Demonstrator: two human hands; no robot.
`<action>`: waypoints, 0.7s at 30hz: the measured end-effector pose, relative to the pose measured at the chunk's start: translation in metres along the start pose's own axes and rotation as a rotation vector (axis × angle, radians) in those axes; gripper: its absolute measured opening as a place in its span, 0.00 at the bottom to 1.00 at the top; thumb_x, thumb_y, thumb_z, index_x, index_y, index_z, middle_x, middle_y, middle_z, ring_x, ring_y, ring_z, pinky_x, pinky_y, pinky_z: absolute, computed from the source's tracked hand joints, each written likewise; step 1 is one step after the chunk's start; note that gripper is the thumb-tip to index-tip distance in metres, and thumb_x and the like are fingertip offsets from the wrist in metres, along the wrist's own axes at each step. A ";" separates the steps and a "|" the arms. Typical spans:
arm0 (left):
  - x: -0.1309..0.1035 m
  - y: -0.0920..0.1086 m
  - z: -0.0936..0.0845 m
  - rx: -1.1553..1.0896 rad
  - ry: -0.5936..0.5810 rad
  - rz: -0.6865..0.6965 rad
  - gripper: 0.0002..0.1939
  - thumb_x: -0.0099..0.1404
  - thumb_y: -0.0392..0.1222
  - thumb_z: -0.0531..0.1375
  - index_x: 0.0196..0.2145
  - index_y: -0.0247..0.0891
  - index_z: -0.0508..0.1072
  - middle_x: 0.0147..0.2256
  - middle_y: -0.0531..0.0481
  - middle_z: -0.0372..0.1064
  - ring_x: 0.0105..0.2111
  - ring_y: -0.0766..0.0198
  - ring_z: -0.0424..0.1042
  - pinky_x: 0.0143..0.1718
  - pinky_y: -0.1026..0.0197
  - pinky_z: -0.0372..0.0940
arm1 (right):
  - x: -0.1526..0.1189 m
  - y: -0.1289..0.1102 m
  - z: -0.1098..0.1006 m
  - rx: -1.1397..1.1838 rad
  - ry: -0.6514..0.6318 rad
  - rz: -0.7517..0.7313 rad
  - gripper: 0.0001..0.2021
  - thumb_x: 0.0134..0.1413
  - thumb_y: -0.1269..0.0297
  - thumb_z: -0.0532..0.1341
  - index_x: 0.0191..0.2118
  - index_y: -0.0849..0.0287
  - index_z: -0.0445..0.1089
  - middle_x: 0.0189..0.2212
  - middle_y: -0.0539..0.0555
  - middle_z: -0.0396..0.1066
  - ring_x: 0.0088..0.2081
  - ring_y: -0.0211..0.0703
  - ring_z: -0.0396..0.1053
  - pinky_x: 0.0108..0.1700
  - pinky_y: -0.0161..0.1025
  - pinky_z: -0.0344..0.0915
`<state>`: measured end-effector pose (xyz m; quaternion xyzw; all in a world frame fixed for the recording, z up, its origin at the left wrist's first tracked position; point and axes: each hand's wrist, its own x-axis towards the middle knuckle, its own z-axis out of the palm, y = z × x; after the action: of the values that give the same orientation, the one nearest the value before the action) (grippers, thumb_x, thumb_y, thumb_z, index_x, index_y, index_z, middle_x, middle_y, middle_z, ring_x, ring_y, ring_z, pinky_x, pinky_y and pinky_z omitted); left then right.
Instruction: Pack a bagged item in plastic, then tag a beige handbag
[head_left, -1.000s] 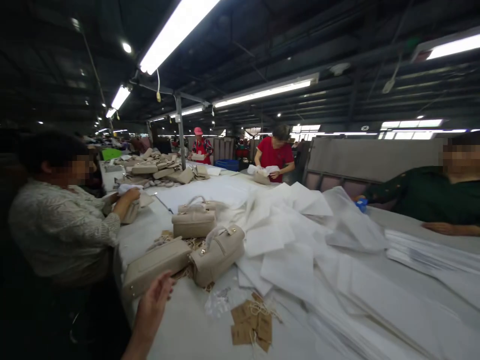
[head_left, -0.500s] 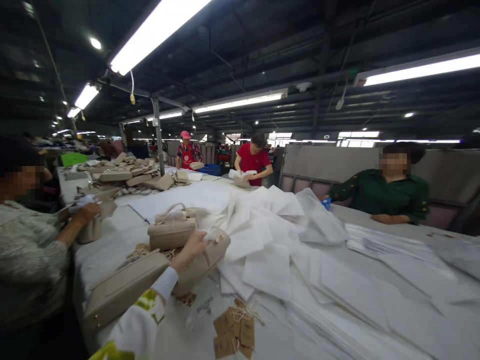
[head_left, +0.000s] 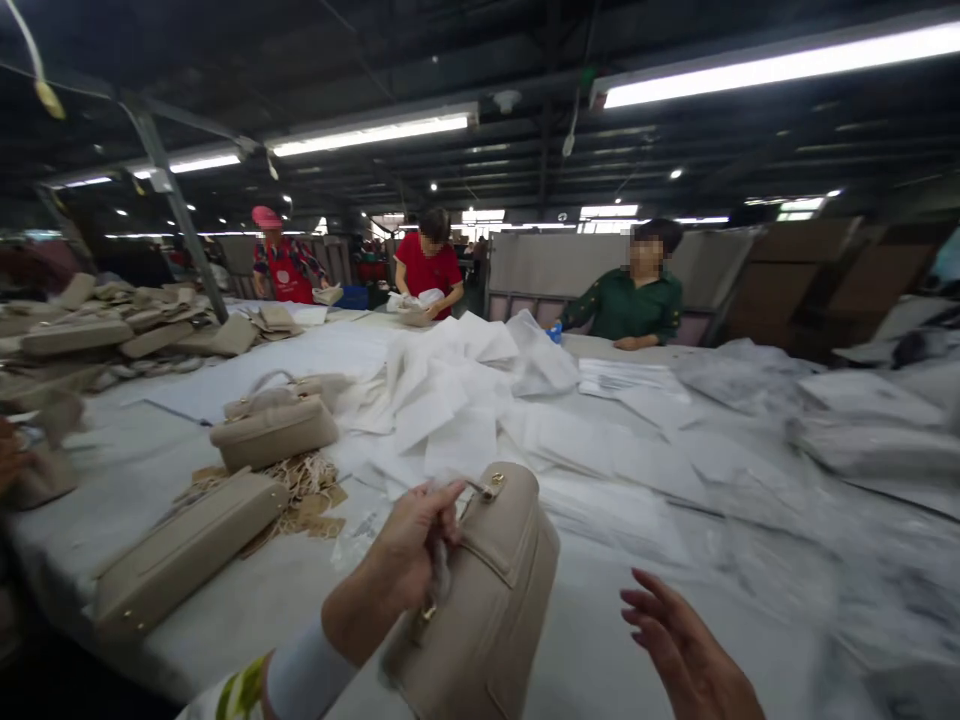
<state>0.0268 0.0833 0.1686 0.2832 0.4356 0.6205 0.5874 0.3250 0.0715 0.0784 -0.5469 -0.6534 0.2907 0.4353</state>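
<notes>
the left hand [head_left: 409, 545] is holding a tan bag [head_left: 480, 610] up off the white table [head_left: 600, 640], close to the person. its fingers are curling tight around the handle at the top of the bag, so the bag is hanging down and tipping a little. the right hand [head_left: 686, 655] is waiting just beside the bag, not touching it, with its fingers spread wide and holding nothing, maybe to catch the bag's side. more tan bags [head_left: 274, 430] are lying on the table to the left, near some brown tags [head_left: 307, 490]. a pile of white sheets [head_left: 450, 400] is sitting in the middle. a person in green [head_left: 630, 300] is sitting across the table.
</notes>
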 end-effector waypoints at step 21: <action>-0.102 -0.200 -0.094 0.964 0.484 0.357 0.28 0.53 0.47 0.64 0.50 0.38 0.62 0.45 0.41 0.67 0.47 0.47 0.68 0.49 0.45 0.64 | -0.044 0.003 0.033 -0.414 -0.276 -0.458 0.16 0.62 0.55 0.55 0.50 0.50 0.73 0.43 0.57 0.76 0.43 0.47 0.76 0.44 0.40 0.75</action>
<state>0.0578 -0.0493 -0.0331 0.4383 0.7371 0.4885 0.1611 0.2984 0.0327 0.0497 -0.4184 -0.8572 0.1177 0.2763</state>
